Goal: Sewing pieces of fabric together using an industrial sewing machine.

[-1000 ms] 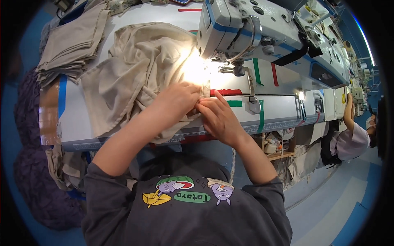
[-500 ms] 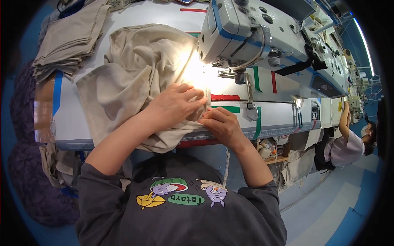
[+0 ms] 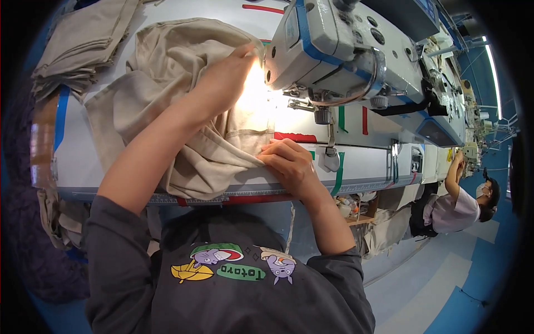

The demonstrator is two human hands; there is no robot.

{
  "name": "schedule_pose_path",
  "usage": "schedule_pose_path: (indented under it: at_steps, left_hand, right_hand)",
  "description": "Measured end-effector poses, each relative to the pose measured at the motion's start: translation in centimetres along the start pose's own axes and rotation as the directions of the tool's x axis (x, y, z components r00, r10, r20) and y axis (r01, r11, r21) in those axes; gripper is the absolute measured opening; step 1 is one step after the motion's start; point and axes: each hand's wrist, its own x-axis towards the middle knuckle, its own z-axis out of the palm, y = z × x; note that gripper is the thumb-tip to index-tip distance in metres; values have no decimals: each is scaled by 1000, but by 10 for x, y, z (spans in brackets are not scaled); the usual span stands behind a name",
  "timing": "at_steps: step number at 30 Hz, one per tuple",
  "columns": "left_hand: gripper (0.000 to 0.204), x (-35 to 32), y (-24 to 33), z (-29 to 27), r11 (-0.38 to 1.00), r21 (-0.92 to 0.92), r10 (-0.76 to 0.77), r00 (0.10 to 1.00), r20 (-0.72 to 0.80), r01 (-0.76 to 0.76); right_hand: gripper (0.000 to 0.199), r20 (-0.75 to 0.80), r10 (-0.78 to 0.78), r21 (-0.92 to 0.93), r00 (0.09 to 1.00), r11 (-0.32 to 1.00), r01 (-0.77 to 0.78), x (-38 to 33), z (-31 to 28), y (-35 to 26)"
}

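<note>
A white worktop (image 3: 364, 158) runs across the view, fine ruler marks along its front edge too small to read. On it stands a white sewing machine (image 3: 303, 68) with blue trim, its lamp glaring. Below, the person wears a charcoal shirt (image 3: 222, 303) printed with cartoon figures and dark lettering on a green patch (image 3: 241, 271), all upside down. The beige cloth (image 3: 167, 69) lies on the worktop, left of the machine and up against its needle area — plain, matte, heaped in soft folds, bleached pale by the lamp, with a seam line near its right end. At the upper left is a stack of folded beige pieces (image 3: 83, 42). The left hand (image 3: 233, 75) rests on the cloth beside the machine head, fingers bent; whether it grips, I cannot tell. The right hand (image 3: 289, 164) is closed — pinching the cloth's near right edge beside a red tape strip (image 3: 297, 137)
</note>
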Motion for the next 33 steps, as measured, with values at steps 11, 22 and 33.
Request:
schedule_pose_path:
  at_steps: [11, 22, 33]
  left_hand:
    - [26, 31, -19, 17, 965, 88, -238, 964, -120, 249]
    - [30, 41, -22, 19, 953, 126, -246, 945, -215, 277]
    - [36, 64, -30, 13, 903, 169, -372, 916, -152, 395]
  right_hand:
    - [19, -40, -51, -19, 998, 999, 50, 13, 2, 16]
    - [19, -30, -27, -35, 999, 999, 26, 21, -4, 24]
    - [15, -5, 92, -96, 996, 991, -92, 32, -7, 36]
